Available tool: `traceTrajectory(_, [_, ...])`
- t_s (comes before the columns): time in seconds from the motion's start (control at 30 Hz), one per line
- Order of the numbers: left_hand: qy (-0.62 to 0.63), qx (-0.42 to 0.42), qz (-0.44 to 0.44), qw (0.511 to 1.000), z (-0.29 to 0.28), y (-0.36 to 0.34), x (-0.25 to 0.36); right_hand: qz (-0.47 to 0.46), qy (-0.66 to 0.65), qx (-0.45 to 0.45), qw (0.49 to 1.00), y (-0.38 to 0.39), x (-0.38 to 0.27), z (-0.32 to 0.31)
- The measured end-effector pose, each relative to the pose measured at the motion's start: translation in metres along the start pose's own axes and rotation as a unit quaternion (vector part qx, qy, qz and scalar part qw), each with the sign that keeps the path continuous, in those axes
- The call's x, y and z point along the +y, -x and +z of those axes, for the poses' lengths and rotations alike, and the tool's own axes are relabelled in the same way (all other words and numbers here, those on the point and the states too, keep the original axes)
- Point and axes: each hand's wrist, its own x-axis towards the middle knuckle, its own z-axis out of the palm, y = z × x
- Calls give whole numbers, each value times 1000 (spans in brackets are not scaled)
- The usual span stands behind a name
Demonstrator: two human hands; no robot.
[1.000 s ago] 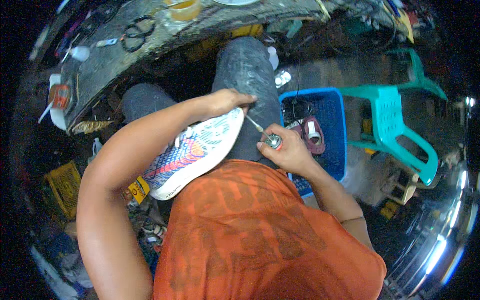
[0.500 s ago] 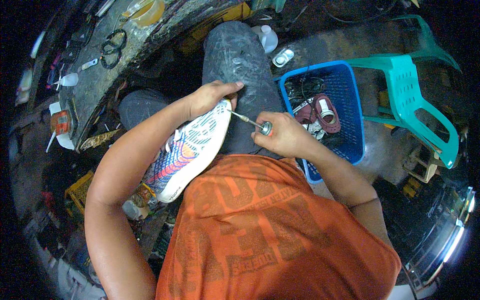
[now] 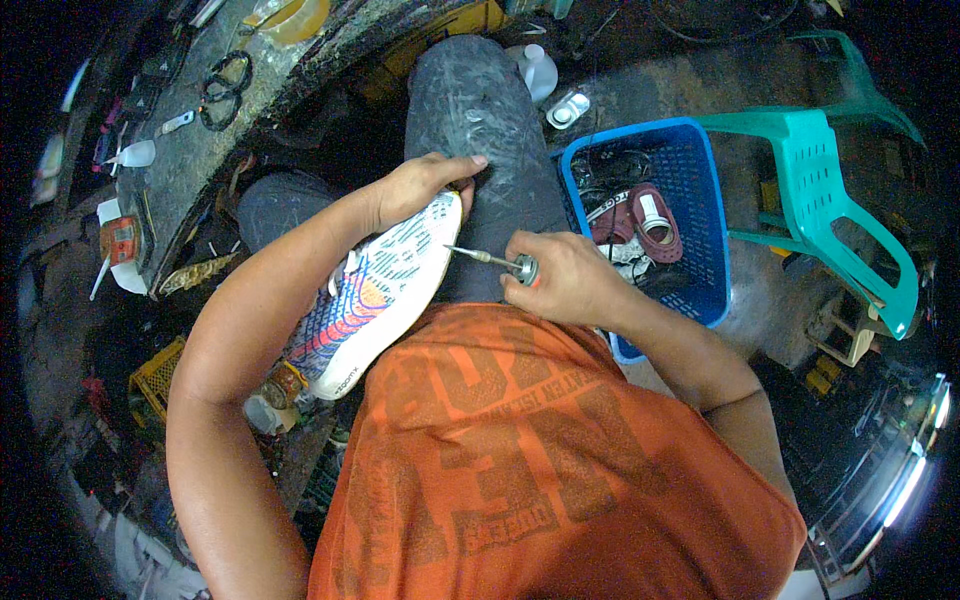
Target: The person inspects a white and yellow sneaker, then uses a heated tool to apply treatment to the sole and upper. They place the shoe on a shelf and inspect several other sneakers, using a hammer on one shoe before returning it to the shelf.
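Observation:
A white sneaker (image 3: 400, 290) with blue and orange patterning and a thick white sole lies tilted across my lap, its toe pointing away from me. My left hand (image 3: 425, 192) is closed over the toe end, thumb stretched out to the right and the other fingers partly hidden behind the shoe. In my right hand (image 3: 565, 275) is an awl (image 3: 483, 256) with a thin metal shank, gripped by its round handle. Its tip meets the shoe's edge where the upper joins the sole, on the side facing my right hand.
A blue plastic basket (image 3: 722, 230) holding maroon clogs (image 3: 655, 225) stands at my right, beside a green plastic chair (image 3: 805, 180). Beyond my knee are a white jug (image 3: 540, 75) and a small silvery container (image 3: 568, 111). A worn bench (image 3: 190, 155) with scattered items runs along the left.
The awl's tip has shifted a little left and nearer to me along the sneaker's edge, my right hand moving with it. My left hand keeps its hold on the toe.

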Motion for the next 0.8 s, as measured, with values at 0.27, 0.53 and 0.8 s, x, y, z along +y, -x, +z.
traceTrajectory(0.27, [19,-5,5,1000,-1,-2,-3,-35,40,18,998,5,0,7])
traceTrajectory(0.53, [38,-1,-13,999,-6,0,2,-51,57,-1,997,4,-7,5])
traceTrajectory(0.8, [158,104,-29,981,-36,-20,28,88,-95,29,991,-13,-5,-12])
